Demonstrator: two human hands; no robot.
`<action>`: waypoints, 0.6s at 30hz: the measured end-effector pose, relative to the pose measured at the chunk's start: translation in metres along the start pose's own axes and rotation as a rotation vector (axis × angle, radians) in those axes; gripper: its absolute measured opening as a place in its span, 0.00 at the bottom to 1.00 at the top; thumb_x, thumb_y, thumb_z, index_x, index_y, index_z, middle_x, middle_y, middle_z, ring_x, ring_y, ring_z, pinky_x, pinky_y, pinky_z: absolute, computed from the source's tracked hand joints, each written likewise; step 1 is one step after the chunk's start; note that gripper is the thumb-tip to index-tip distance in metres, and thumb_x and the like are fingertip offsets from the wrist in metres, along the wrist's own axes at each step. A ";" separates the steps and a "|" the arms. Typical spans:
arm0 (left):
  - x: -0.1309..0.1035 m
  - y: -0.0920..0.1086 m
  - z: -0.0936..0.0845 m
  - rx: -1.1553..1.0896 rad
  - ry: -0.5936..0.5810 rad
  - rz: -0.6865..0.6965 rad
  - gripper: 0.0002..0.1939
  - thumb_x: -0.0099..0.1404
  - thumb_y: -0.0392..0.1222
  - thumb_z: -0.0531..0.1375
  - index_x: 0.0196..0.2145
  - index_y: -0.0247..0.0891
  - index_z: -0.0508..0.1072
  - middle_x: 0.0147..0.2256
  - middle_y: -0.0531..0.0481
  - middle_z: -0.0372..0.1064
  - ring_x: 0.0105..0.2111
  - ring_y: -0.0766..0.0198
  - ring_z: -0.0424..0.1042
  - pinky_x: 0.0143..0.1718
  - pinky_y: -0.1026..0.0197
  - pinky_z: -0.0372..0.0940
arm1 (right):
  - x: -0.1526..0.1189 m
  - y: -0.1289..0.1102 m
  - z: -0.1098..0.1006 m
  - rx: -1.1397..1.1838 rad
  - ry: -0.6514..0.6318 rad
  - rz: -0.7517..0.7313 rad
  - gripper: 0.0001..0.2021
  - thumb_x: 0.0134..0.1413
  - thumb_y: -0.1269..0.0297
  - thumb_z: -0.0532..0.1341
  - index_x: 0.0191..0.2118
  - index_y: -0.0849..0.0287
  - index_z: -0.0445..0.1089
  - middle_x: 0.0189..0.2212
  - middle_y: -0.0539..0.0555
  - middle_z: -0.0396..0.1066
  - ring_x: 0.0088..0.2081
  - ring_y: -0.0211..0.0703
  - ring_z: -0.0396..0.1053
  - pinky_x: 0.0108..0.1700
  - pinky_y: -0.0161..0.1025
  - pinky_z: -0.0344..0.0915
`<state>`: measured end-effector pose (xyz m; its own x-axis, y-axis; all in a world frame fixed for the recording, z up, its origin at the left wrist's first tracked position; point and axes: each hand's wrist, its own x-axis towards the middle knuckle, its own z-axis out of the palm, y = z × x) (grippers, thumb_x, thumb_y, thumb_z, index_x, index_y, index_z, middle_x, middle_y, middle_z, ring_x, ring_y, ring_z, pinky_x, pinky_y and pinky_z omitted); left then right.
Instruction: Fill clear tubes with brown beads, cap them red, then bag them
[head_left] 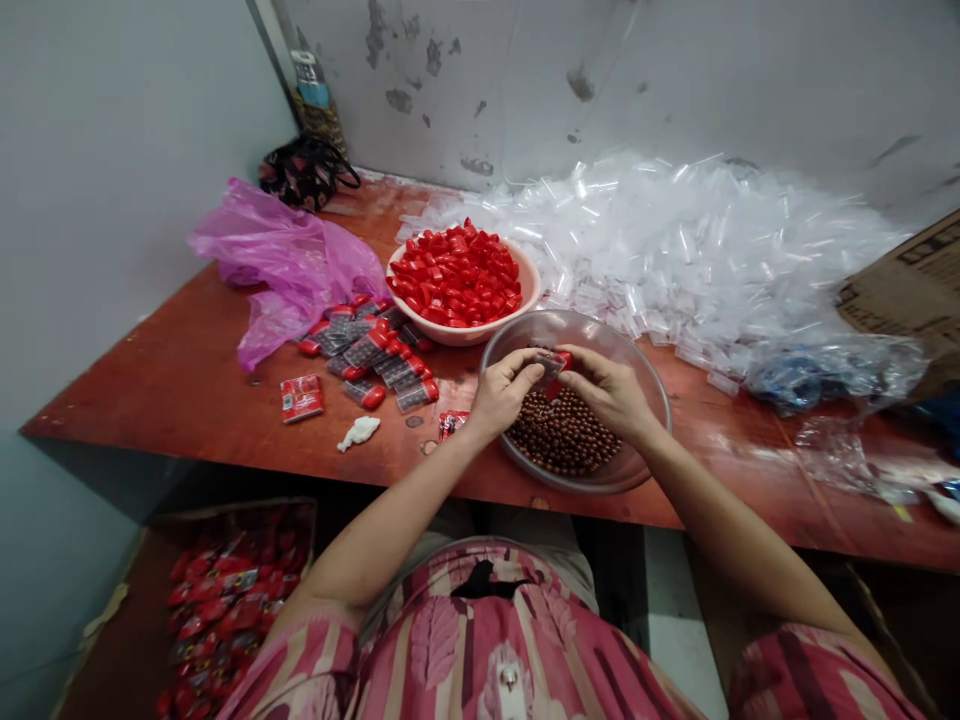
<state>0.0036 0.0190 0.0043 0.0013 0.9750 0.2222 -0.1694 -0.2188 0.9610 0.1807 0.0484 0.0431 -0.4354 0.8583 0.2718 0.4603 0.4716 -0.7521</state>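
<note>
Over a clear plastic bowl (651, 440) of shiny brown balls (566, 435), my two hands are close together. My left hand (504, 392) pinches a small clear plastic container (551, 370) that looks dark inside. The fingers of my right hand (609, 390) are closed at its other end, on a red cap (563, 360). A red flap or label hangs just below; its kind is unclear. Behind the bowl stands a pale pink bowl (420, 330) heaped with red caps (457, 275). To its left lie several filled containers with red caps (375, 350).
Clear empty containers (675, 240) are piled along the wall. A pink plastic bag (292, 250), a red packet (301, 398) and a crumpled white scrap (358, 432) lie left. A cardboard box (911, 300) stands right. Below the table edge, a box holds red-capped pieces (232, 600).
</note>
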 end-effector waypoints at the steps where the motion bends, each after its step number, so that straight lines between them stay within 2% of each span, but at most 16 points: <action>1: -0.001 0.001 0.000 0.032 0.003 0.009 0.14 0.64 0.44 0.58 0.45 0.36 0.75 0.45 0.44 0.76 0.46 0.58 0.74 0.51 0.58 0.66 | 0.001 0.000 -0.006 0.013 0.040 0.001 0.17 0.57 0.60 0.61 0.52 0.53 0.71 0.47 0.54 0.76 0.47 0.49 0.74 0.52 0.47 0.69; 4: -0.003 0.005 0.002 0.163 0.007 0.042 0.13 0.64 0.42 0.58 0.44 0.37 0.76 0.45 0.46 0.76 0.46 0.58 0.74 0.53 0.58 0.65 | 0.004 -0.002 -0.022 -0.097 0.091 -0.098 0.15 0.56 0.59 0.63 0.50 0.51 0.72 0.44 0.53 0.76 0.43 0.47 0.74 0.48 0.45 0.70; 8: -0.004 0.006 0.004 0.261 -0.026 0.109 0.13 0.63 0.40 0.59 0.44 0.40 0.78 0.46 0.48 0.77 0.47 0.59 0.75 0.53 0.58 0.65 | 0.011 -0.010 -0.033 -0.310 -0.070 -0.313 0.13 0.56 0.60 0.63 0.48 0.52 0.73 0.41 0.55 0.77 0.40 0.46 0.74 0.44 0.41 0.69; 12: -0.006 0.006 0.004 0.316 -0.005 0.155 0.12 0.63 0.39 0.60 0.44 0.40 0.78 0.45 0.49 0.77 0.46 0.59 0.76 0.52 0.59 0.67 | 0.013 -0.012 -0.031 -0.370 -0.168 -0.371 0.10 0.58 0.62 0.61 0.45 0.56 0.72 0.35 0.55 0.76 0.34 0.43 0.73 0.37 0.37 0.68; 18: -0.013 0.001 0.004 0.462 -0.004 0.280 0.11 0.65 0.38 0.59 0.43 0.40 0.78 0.43 0.48 0.78 0.42 0.62 0.77 0.47 0.61 0.70 | -0.003 -0.011 -0.020 -0.495 -0.062 -0.503 0.05 0.60 0.68 0.57 0.41 0.59 0.69 0.30 0.55 0.72 0.30 0.41 0.70 0.31 0.35 0.65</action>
<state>0.0068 0.0064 0.0033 0.0224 0.8768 0.4804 0.2874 -0.4659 0.8369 0.1927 0.0444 0.0623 -0.7239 0.5057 0.4692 0.4829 0.8572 -0.1790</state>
